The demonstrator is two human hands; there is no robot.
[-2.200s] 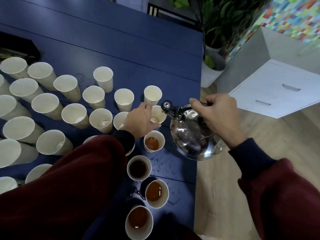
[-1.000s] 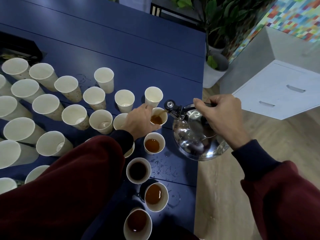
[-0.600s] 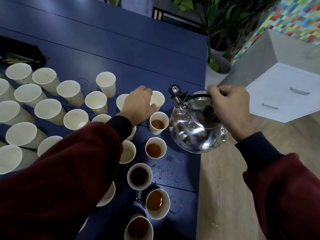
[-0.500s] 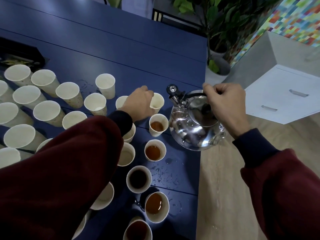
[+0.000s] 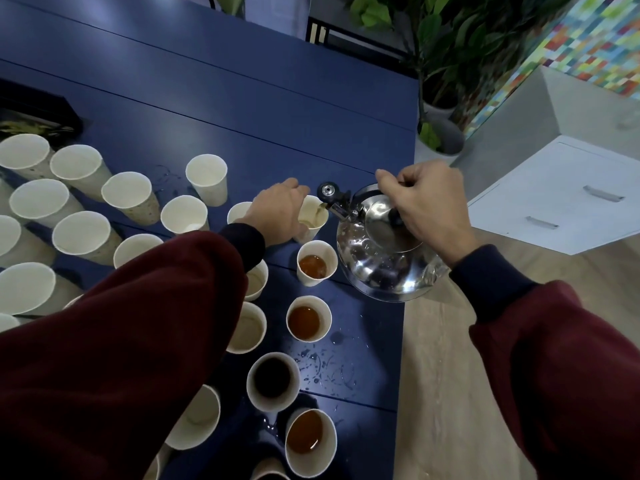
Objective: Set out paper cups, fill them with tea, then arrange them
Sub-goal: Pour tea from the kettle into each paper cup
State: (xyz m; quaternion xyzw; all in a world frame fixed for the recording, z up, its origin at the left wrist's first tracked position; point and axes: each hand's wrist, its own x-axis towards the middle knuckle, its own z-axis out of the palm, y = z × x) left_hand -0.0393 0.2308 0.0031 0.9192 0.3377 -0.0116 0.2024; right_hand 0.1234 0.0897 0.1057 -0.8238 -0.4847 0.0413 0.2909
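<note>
My right hand [image 5: 427, 206] grips the handle of a shiny steel kettle [image 5: 382, 258], tilted so its spout hangs over a paper cup [image 5: 313, 216] near the blue table's right edge. My left hand [image 5: 278, 216] holds that cup by its side; a little tea lies in its bottom. Several cups with brown tea stand in a line toward me, the nearest to the kettle being one filled cup [image 5: 313, 266]. Many empty white paper cups [image 5: 81, 233] crowd the left half of the table [image 5: 242, 109].
Drops of liquid are spattered on the table [image 5: 325, 367] beside the filled cups. A black box [image 5: 38, 112] sits at the far left. Right of the table are wooden floor, a white drawer cabinet [image 5: 561, 199] and a potted plant [image 5: 440, 140].
My left hand left the just-filled cup and took the one behind it. The kettle lifted, moved farther away and tilted over this cup, and tea has started to enter it.
</note>
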